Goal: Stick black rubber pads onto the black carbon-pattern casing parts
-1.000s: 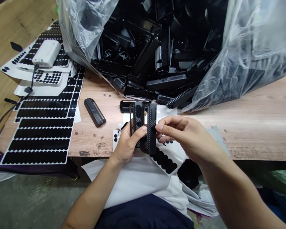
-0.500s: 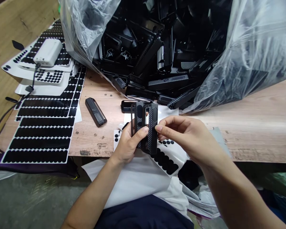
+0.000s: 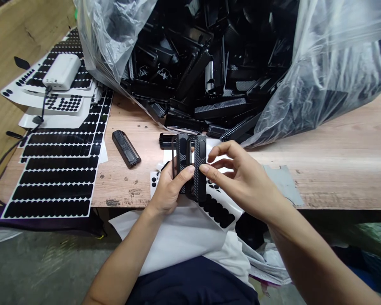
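Note:
My left hand (image 3: 169,186) is closed around two black plastic casings with a carbon-fibre texture, held upright side by side. The front casing (image 3: 200,182) has a smooth black oval near its top; the rear casing (image 3: 181,148) is partly hidden behind it. With its thumb tip my right hand (image 3: 238,173) touches the front casing's right edge, while its index and other fingers are spread apart. Beneath both hands lies a white sheet of black round stickers (image 3: 220,212), overhanging the table edge. Another black casing (image 3: 126,148) rests on the table to the left.
A large clear plastic bag (image 3: 317,89) full of black casings (image 3: 220,108) spreads over the back of the table (image 3: 346,169). Sticker sheets (image 3: 51,186) pile up at left, under a white power bank (image 3: 62,71) with a cable. A grey scrap (image 3: 282,182) lies at right.
My right hand's index finger has lifted away from the thumb, opening the pinch, and the thumb rests on the front casing. My left hand keeps hold of both casings.

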Motion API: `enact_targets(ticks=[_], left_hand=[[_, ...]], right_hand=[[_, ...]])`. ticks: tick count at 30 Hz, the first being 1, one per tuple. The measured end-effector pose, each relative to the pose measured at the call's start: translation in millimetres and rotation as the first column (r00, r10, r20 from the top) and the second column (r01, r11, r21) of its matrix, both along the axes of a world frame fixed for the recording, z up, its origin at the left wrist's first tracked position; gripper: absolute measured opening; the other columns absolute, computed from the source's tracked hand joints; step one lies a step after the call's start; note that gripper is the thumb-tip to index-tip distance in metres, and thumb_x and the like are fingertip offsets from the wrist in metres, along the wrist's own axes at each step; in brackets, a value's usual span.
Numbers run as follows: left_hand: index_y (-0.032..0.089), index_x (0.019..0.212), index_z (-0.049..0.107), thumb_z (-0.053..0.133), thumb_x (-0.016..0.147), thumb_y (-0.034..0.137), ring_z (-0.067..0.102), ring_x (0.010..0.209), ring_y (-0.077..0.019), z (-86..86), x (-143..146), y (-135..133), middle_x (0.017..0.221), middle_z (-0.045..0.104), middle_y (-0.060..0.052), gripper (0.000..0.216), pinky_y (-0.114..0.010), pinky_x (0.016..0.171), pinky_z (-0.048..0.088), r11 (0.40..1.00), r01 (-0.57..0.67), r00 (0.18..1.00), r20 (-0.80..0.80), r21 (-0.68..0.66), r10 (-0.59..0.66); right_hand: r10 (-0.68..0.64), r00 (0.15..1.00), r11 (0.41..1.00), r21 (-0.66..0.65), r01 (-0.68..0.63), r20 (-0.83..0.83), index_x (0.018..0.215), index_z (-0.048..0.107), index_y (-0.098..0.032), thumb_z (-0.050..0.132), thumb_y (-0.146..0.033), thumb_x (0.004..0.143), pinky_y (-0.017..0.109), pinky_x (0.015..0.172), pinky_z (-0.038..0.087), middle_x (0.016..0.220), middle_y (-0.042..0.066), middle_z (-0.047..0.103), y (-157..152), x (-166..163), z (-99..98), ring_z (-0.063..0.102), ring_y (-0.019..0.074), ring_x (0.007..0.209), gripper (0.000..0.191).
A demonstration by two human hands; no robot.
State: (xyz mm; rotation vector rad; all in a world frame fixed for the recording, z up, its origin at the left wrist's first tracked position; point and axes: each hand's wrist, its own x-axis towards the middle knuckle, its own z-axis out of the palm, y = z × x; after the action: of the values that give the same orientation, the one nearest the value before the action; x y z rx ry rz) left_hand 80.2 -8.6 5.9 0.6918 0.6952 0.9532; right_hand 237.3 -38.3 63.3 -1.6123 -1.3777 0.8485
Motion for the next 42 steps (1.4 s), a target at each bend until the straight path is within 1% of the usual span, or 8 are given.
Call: enact_targets(ticks=[4, 8, 12, 18, 24, 31, 35, 42], left_hand=[[0.015, 0.11, 0.073, 0.086, 0.079, 0.047, 0.072, 0.087, -0.0194, 2.0, -1.5, 1.5, 0.103, 0.079, -0.01, 0.046, -0.026, 0.073, 0.059, 0.998, -0.008, 0.999, 0.045, -0.061, 0.01], [0.009, 0.102, 0.075, 0.076, 0.084, 0.046, 0.061, 0.061, -0.0108, 4.0, -5.1, 7.4, 0.097, 0.077, -0.01, 0.04, -0.02, 0.05, 0.051, 0.982, -0.02, 0.985, 0.163, -0.19, 0.052], [0.008, 0.089, 0.075, 0.064, 0.09, 0.038, 0.057, 0.059, -0.0099, 10.8, -9.2, 11.5, 0.087, 0.072, -0.009, 0.032, -0.02, 0.051, 0.053, 0.97, -0.001, 0.959, 0.273, -0.245, 0.069], [0.013, 0.083, 0.073, 0.053, 0.095, 0.04, 0.062, 0.068, -0.0134, 16.1, -10.8, 10.1, 0.084, 0.068, -0.007, 0.036, -0.029, 0.07, 0.063, 0.967, -0.088, 0.966, 0.216, -0.241, 0.142], [0.013, 0.087, 0.075, 0.066, 0.088, 0.048, 0.062, 0.07, -0.014, 18.3, -16.4, 4.9, 0.086, 0.067, -0.006, 0.036, -0.039, 0.088, 0.064, 0.992, -0.121, 0.98, 0.155, -0.027, 0.123], [0.016, 0.091, 0.073, 0.06, 0.091, 0.05, 0.065, 0.059, -0.0158, 55.9, -25.2, 1.9, 0.087, 0.071, -0.006, 0.037, -0.036, 0.068, 0.063, 0.99, -0.109, 0.988, 0.12, 0.093, 0.097], [0.015, 0.098, 0.069, 0.071, 0.084, 0.052, 0.069, 0.06, -0.0204, 39.0, -2.9, 2.6, 0.07, 0.069, -0.004, 0.041, -0.033, 0.063, 0.058, 0.995, 0.08, 0.996, 0.033, 0.065, -0.082], [0.014, 0.095, 0.068, 0.063, 0.089, 0.053, 0.066, 0.056, -0.0188, 5.1, 7.2, 7.6, 0.065, 0.069, -0.005, 0.04, -0.031, 0.058, 0.052, 0.998, 0.046, 0.997, 0.065, 0.047, -0.049]], right_hand=[[-0.043, 0.969, 0.999, 0.039, 0.034, 0.242, 0.096, 0.061, -0.023, 0.065, -0.048, 0.096, 0.033, 0.062, 0.058, 0.094, 0.007, 0.069, -16.1, 14.0, -7.8, 0.07, 0.0229, 0.082, 0.025], [0.182, 0.799, 0.976, -0.005, -0.219, 0.573, 0.108, 0.062, -0.021, 0.075, -0.052, 0.091, 0.04, 0.063, 0.057, 0.098, 0.009, 0.071, -55.9, 21.5, -19.6, 0.07, 0.0296, 0.086, 0.037], [0.192, 0.68, 0.953, 0.03, -0.3, 0.708, 0.118, 0.06, -0.02, 0.068, -0.028, 0.098, 0.042, 0.071, 0.058, 0.106, 0.012, 0.068, -80.4, 18.4, -33.7, 0.068, 0.0307, 0.093, 0.023], [0.213, 0.749, 0.955, 0.026, -0.294, 0.627, 0.125, 0.06, -0.022, 0.073, -0.028, 0.094, 0.042, 0.078, 0.06, 0.115, 0.013, 0.07, -75.7, 16.4, -37.5, 0.07, 0.0316, 0.101, 0.035], [0.219, 0.894, 0.975, -0.055, -0.215, 0.39, 0.116, 0.069, -0.024, 0.062, -0.023, 0.095, 0.043, 0.08, 0.062, 0.108, 0.011, 0.076, -64.6, 9.4, -30.2, 0.075, 0.0299, 0.099, 0.022], [0.269, 0.963, 0.94, -0.206, -0.271, -0.038, 0.119, 0.076, -0.025, 0.068, -0.042, 0.093, 0.042, 0.087, 0.062, 0.114, 0.008, 0.081, -31.1, 29.5, -26.3, 0.076, 0.0287, 0.103, 0.032], [0.401, 0.903, 0.889, -0.17, -0.425, -0.157, 0.112, 0.076, -0.023, 0.058, -0.043, 0.101, 0.041, 0.092, 0.06, 0.108, 0.007, 0.079, -22.3, 24.7, -28.3, 0.073, 0.0263, 0.102, 0.029], [0.339, 0.939, 0.933, -0.148, -0.327, 0.064, 0.116, 0.078, -0.023, 0.074, -0.027, 0.085, 0.042, 0.093, 0.057, 0.111, 0.008, 0.081, -23.3, 17.2, -30.7, 0.073, 0.0281, 0.102, 0.031]])
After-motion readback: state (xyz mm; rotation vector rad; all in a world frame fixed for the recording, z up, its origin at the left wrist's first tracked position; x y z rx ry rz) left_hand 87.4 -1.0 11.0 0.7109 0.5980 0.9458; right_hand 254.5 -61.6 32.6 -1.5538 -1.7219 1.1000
